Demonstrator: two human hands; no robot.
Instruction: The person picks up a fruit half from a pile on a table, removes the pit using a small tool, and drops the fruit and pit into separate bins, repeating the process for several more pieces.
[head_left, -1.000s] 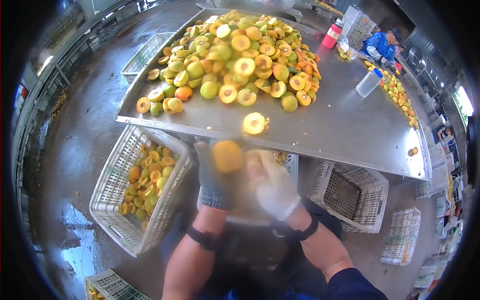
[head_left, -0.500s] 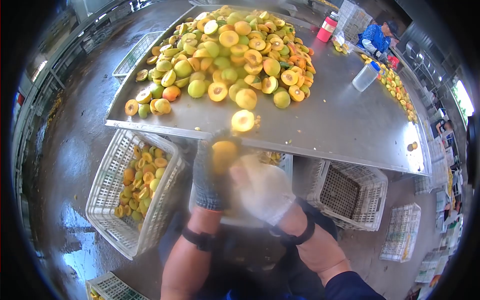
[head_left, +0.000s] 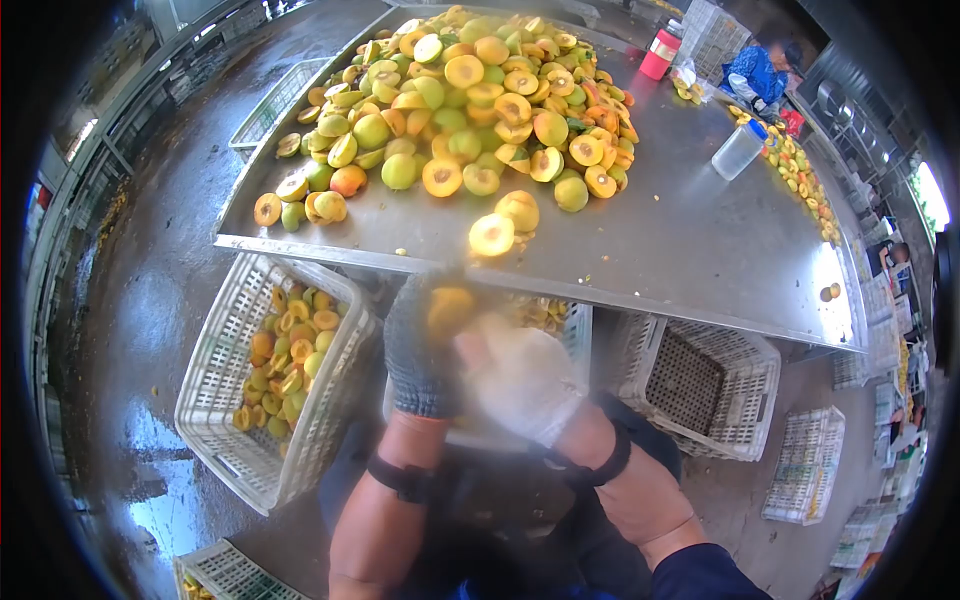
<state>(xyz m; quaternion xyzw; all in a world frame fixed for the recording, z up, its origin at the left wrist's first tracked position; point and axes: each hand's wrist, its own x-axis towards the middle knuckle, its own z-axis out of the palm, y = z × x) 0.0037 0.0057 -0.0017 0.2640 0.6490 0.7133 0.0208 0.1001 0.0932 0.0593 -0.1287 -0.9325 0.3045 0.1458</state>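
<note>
My left hand [head_left: 416, 350], in a dark grey knitted glove, is closed around a peach half [head_left: 452, 306] just in front of the table edge. Close against it on the right is my right hand [head_left: 528, 382] in a white glove, fingers curled in and smeared; whatever they grip is hidden. On the metal table [head_left: 690, 230] beyond, a cut peach half [head_left: 491, 235] lies face up near the edge, with another peach piece [head_left: 519, 210] touching behind it. A large heap of halved peaches [head_left: 465, 110] covers the table's far left part.
A white crate [head_left: 215, 400] with peach halves stands at left; another crate [head_left: 577, 345] with small pieces sits below my hands. More crates [head_left: 755, 400] are at right. A clear jar [head_left: 738, 152] and a red bottle [head_left: 660, 52] stand near a person in blue [head_left: 752, 72].
The peach piece behind the face-up half has shifted right and slightly nearer. My hands stay together around the held half, the right one slightly moved. The view has shifted a little.
</note>
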